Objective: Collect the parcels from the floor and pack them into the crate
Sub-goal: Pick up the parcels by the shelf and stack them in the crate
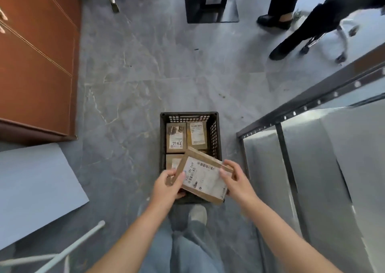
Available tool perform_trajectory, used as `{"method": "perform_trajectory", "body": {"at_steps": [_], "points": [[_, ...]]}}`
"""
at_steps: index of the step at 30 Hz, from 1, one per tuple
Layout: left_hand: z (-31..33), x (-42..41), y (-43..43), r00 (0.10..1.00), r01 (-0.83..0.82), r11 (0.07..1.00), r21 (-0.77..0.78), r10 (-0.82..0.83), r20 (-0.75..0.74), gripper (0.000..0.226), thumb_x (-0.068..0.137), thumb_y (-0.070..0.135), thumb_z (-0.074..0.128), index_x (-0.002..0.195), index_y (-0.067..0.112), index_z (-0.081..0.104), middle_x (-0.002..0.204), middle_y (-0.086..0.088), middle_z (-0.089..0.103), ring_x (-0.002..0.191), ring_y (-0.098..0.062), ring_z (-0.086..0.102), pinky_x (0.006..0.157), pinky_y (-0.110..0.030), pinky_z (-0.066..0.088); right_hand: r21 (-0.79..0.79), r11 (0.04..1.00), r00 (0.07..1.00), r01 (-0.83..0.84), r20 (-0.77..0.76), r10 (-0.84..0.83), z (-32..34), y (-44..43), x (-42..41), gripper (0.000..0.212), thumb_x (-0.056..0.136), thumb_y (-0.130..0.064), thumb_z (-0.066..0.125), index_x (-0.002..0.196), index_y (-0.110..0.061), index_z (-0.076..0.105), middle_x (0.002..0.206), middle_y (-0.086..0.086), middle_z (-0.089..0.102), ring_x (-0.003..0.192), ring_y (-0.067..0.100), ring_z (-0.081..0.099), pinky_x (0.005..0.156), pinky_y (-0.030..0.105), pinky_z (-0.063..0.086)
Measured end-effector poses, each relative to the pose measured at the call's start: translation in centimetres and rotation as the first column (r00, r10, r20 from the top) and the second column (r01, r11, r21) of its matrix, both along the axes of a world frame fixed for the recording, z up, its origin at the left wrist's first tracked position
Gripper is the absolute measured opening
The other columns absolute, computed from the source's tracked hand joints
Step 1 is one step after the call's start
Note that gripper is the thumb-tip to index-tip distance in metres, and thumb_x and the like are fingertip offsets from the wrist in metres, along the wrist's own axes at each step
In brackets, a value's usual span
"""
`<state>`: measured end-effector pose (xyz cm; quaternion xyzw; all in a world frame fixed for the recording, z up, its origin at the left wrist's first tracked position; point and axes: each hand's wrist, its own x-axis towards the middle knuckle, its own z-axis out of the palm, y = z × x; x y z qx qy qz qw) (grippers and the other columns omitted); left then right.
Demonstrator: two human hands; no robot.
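Two hands are holding one cardboard parcel (pixel 205 179) just above the near end of the black crate (pixel 189 114), low in the centre of the frame. Left hand (pixel 167 186) is gripping the parcel's left edge, thumb and fingers curling round it. Right hand (pixel 236 180) is pinching the right edge, thumb lying on the white label, fingers wrapping the far corner. Parcel is sitting skewed against the crate's sides, label facing up, its near corner overhanging the crate's near rim.

Crate is standing on the grey marbled floor (pixel 135 74). Three more parcels are lying flat inside: far-left parcel (pixel 176 138) and far-right parcel (pixel 196 135) side by side, and a third parcel (pixel 173 161) at near left, partly hidden under the held one.

Brown cabinet (pixel 35 64) is filling the upper left. Metal shelving (pixel 312 147) is running down the right side. Grey board (pixel 35 189) and white rod (pixel 79 243) are lying at lower left. Another person's legs in black (pixel 302 28) are showing at upper right, beside a wheeled chair base (pixel 341 43).
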<state>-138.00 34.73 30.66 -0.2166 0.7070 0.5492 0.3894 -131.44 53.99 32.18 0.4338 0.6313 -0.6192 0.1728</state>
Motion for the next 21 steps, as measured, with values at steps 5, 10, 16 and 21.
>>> {"method": "perform_trajectory", "body": {"at_steps": [5, 10, 16, 21], "points": [[-14.8, 1.2, -0.4, 0.939, 0.335, 0.929, -0.157, -0.316, 0.137, 0.033, 0.082, 0.054, 0.065, 0.086, 0.022, 0.066, 0.083, 0.011, 0.069, 0.081, -0.008, 0.066, 0.075, -0.023, 0.054, 0.198, 0.935, 0.955, -0.295, 0.098, 0.28, -12.4, -0.3, 0.1, 0.025, 0.094, -0.024, 0.06, 0.116, -0.036, 0.053, 0.107, -0.02, 0.062, 0.091, -0.004, 0.059, 0.065, 0.006, 0.043], [-26.7, 3.6, 0.1, 0.91, 0.342, 0.938, -0.066, -0.313, 0.272, 0.055, 0.063, 0.073, 0.06, 0.1, 0.032, 0.063, 0.102, 0.009, 0.073, 0.096, -0.011, 0.069, 0.088, -0.04, 0.057, 0.334, 0.725, 0.795, -0.602, 0.336, 0.505, -23.1, -1.0, -1.6, 0.03, 0.097, -0.035, 0.053, 0.125, -0.024, 0.053, 0.121, -0.007, 0.057, 0.099, 0.016, 0.057, 0.072, 0.027, 0.041], [-33.7, 2.3, 1.8, 0.911, 0.317, 0.94, -0.129, -0.264, 0.315, 0.042, 0.085, 0.057, 0.055, 0.095, 0.019, 0.07, 0.096, 0.0, 0.074, 0.088, -0.019, 0.07, 0.081, -0.043, 0.059, 0.34, 0.53, 0.621, -0.777, 0.557, 0.552, -29.9, -0.9, -5.3, 0.038, 0.09, -0.045, 0.059, 0.12, -0.026, 0.046, 0.091, -0.003, 0.062, 0.083, 0.021, 0.059, 0.063, 0.032, 0.047], [-33.6, 1.8, 3.0, 0.884, 0.125, 0.988, -0.096, -0.067, 0.464, 0.032, 0.088, 0.049, 0.06, 0.106, 0.023, 0.057, 0.11, 0.0, 0.062, 0.101, -0.026, 0.062, 0.073, -0.052, 0.06, 0.196, 0.672, 0.628, -0.714, 0.602, 0.492, -34.2, -0.5, -6.3, 0.048, 0.083, -0.042, 0.07, 0.119, -0.023, 0.044, 0.104, 0.0, 0.063, 0.094, 0.024, 0.063, 0.077, 0.038, 0.054]]}}
